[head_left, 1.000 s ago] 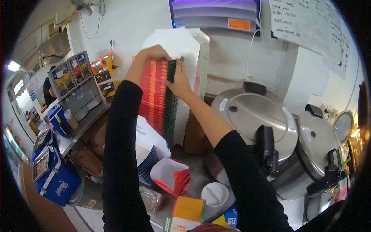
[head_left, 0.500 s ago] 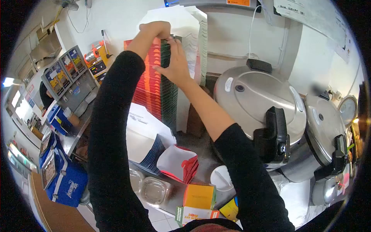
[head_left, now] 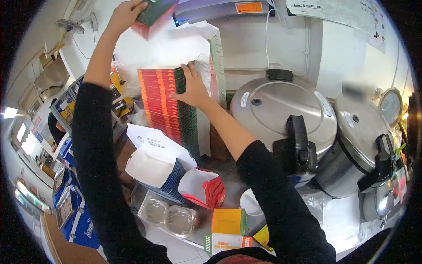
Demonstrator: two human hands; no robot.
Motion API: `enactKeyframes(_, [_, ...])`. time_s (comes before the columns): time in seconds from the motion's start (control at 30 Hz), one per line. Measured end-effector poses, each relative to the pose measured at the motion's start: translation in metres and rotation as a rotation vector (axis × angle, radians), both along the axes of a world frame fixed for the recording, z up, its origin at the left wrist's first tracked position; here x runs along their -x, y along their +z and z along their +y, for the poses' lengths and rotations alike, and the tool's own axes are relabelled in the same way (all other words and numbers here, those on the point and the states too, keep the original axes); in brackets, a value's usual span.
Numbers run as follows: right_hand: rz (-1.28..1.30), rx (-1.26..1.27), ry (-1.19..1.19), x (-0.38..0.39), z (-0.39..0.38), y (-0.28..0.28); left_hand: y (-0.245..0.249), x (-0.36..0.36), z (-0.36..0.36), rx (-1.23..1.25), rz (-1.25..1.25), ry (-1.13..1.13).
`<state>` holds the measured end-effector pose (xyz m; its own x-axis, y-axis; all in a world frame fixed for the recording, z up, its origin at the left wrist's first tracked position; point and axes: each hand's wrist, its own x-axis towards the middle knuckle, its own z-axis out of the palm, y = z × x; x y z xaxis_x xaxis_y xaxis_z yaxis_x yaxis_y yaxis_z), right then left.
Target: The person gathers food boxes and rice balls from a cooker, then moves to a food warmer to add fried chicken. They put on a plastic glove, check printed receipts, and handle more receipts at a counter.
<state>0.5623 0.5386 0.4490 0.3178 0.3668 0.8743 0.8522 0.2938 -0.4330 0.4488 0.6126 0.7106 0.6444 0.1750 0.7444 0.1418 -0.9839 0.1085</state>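
Note:
High at the upper left, my left hand [head_left: 125, 18] grips a red-and-green paper food box [head_left: 157, 15], blurred by motion and cut off by the top edge. A tall stack of nested red, orange and green paper boxes [head_left: 158, 103] stands below it. My right hand [head_left: 193, 88] rests against the green side of that stack, thumb and fingers spread. Closer to me are a nested stack of blue-and-white boxes [head_left: 151, 169] and some red-and-white boxes [head_left: 200, 187]. An open yellow-and-green box [head_left: 228, 221] lies at the counter's front.
Two large steel rice cookers [head_left: 281, 103] with black handles stand to the right. Clear plastic containers [head_left: 180, 220] and a round white lid [head_left: 250, 201] sit on the counter. Blue bags [head_left: 81, 220] are at the left. A person in dark clothing [head_left: 55, 127] stands in the background.
My left hand has moved up and left from the top of the stack, carrying a red-and-green box away. My right hand stays by the stack. The view has shifted slightly.

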Motion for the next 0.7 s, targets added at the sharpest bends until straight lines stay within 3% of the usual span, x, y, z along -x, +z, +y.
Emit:
enactKeyframes(0.07, [0.081, -0.096, -0.082, 0.012, -0.024, 0.019, -0.021, 0.014, -0.049, -0.305, -0.093, 0.114])
enactKeyframes(0.13, [0.048, -0.401, -0.043, 0.027, -0.068, 0.053, -0.063, 0.021, -0.088, -0.362, -0.214, 0.04])
enactKeyframes(0.23, [-0.157, -0.584, -0.258, 0.047, -0.143, 0.072, -0.126, 0.045, -0.169, -0.603, -0.273, 0.109])
enactKeyframes(0.27, [-0.197, -0.503, -0.386, 0.049, -0.162, 0.07, -0.148, 0.053, -0.199, -0.622, -0.248, 0.177])
enactKeyframes(0.33, [-0.238, -0.372, -0.142, 0.058, -0.231, 0.053, -0.178, 0.067, -0.258, -0.593, -0.221, 0.038])
enactKeyframes(0.4, [-0.151, -0.445, -0.082, 0.075, -0.285, 0.008, -0.193, 0.089, -0.302, -0.446, -0.053, -0.222])
enactKeyframes(0.47, [-0.012, -0.386, -0.009, 0.093, -0.356, -0.044, -0.194, 0.107, -0.359, -0.054, 0.274, -0.534])
enactKeyframes(0.53, [0.054, 0.008, -0.055, 0.103, -0.434, -0.11, -0.212, 0.111, -0.397, 0.128, 0.339, -0.848])
enactKeyframes(0.6, [0.157, 0.236, -0.082, 0.107, -0.524, -0.2, -0.213, 0.098, -0.423, 0.089, 0.551, -1.16])
enactKeyframes(0.63, [0.214, 0.338, -0.112, 0.106, -0.57, -0.245, -0.225, 0.081, -0.438, 0.207, 0.561, -1.258])
enactKeyframes(0.67, [0.281, 0.43, -0.149, 0.103, -0.615, -0.273, -0.237, 0.057, -0.46, 0.33, 0.571, -1.354])
enactKeyframes(0.7, [0.178, 0.503, -0.183, 0.089, -0.657, -0.299, -0.248, 0.035, -0.488, 0.507, 0.534, -1.208])
